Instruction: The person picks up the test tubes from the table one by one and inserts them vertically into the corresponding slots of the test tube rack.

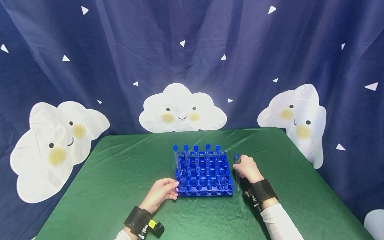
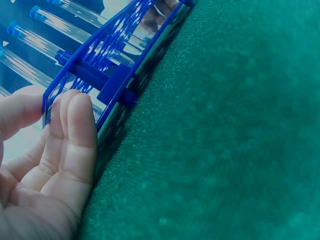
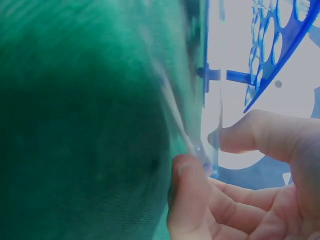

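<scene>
A blue test tube rack (image 1: 203,182) with rows of round holes stands on the table. Several clear test tubes (image 1: 197,160) with blue caps stand in its back part, some leaning slightly. My left hand (image 1: 162,191) holds the rack's near left corner; in the left wrist view the thumb and fingers of that hand (image 2: 55,150) pinch the rack's edge. Just right of the rack, my right hand (image 1: 247,168) pinches another blue-capped tube (image 1: 238,183) near its cap. The right wrist view shows thumb and finger on either side of it; whether it touches the table, I cannot tell.
A green cloth covers the table (image 1: 120,163). Behind the table hangs a dark blue curtain (image 1: 198,66) printed with white clouds and triangles. Each wrist wears a black strap with a small camera mount, the left strap (image 1: 138,220) lying close over the table.
</scene>
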### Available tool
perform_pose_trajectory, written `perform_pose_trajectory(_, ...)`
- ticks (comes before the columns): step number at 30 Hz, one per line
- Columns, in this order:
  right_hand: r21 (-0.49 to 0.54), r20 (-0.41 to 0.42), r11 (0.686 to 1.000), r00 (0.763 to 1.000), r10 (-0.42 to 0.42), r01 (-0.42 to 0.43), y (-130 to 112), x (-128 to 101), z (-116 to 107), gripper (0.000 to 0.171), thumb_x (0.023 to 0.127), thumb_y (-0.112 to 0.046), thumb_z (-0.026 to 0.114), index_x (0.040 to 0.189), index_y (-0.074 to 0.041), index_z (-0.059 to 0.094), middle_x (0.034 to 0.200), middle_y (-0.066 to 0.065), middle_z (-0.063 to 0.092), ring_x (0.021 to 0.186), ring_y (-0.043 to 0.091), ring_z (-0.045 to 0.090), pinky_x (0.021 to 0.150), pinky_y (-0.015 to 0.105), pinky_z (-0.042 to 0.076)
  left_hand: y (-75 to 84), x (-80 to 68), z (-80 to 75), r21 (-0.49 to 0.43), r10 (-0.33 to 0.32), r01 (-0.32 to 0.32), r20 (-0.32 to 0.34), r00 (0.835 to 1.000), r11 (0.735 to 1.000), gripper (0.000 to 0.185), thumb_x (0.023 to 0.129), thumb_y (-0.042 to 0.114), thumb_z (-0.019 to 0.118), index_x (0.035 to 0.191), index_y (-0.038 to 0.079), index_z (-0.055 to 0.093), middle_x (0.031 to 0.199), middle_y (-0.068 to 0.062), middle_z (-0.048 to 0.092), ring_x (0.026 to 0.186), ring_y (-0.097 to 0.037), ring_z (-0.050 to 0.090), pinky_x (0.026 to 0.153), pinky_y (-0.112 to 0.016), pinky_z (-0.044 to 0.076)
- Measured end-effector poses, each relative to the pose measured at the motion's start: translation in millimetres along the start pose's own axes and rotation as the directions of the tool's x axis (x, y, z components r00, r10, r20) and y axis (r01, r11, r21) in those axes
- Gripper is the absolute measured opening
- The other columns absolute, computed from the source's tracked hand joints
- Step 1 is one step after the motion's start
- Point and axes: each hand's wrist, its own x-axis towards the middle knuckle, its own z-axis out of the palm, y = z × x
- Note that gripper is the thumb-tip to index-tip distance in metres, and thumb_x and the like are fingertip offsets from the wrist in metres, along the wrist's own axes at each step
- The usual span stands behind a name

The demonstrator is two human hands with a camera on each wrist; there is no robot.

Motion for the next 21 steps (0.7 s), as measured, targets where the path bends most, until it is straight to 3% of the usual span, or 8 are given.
perform_pose_trajectory(3,0.038,-0.007,0.999,1.000,-0.009,0.009,-0.7,-0.4,-2.5,0.015,0.080,-0.012,0.061,0.079,-0.003,0.050,0.064,0.007,0.062,0.044,0.011,0.058,0.046,0.026,0.052,1.0,-0.6,0.6,0.002,0.000,0.000,0.000,1.000,1.000,0.018,0.091,0.019,0.067,0.098,0.003,0.062,0.078,0.001,0.066,0.064,-0.011,0.064,0.063,-0.027,0.060)
perform_pose_trajectory(9,0.112,-0.024,0.993,1.000,-0.016,0.019,1.1,2.5,-7.5,0.026,0.084,-0.012,0.060,0.104,0.002,0.051,0.081,0.020,0.068,0.051,0.015,0.064,0.051,0.030,0.058,2.4,-2.1,1.0,0.004,0.001,-0.001,0.007,1.000,1.000,0.020,0.091,0.019,0.067,0.099,0.002,0.061,0.077,0.002,0.066,0.064,-0.010,0.064,0.063,-0.026,0.060)
perform_pose_trajectory(21,0.094,-0.144,0.987,0.983,-0.115,0.130,-8.9,-4.9,-23.6,0.030,0.089,-0.015,0.056,0.114,-0.001,0.049,0.082,0.015,0.066,0.052,0.013,0.061,0.053,0.027,0.053,1.6,-0.2,0.5,0.008,-0.006,0.006,-0.006,1.000,1.000,0.020,0.091,0.020,0.068,0.099,0.003,0.062,0.077,0.000,0.066,0.064,-0.011,0.064,0.064,-0.028,0.060)
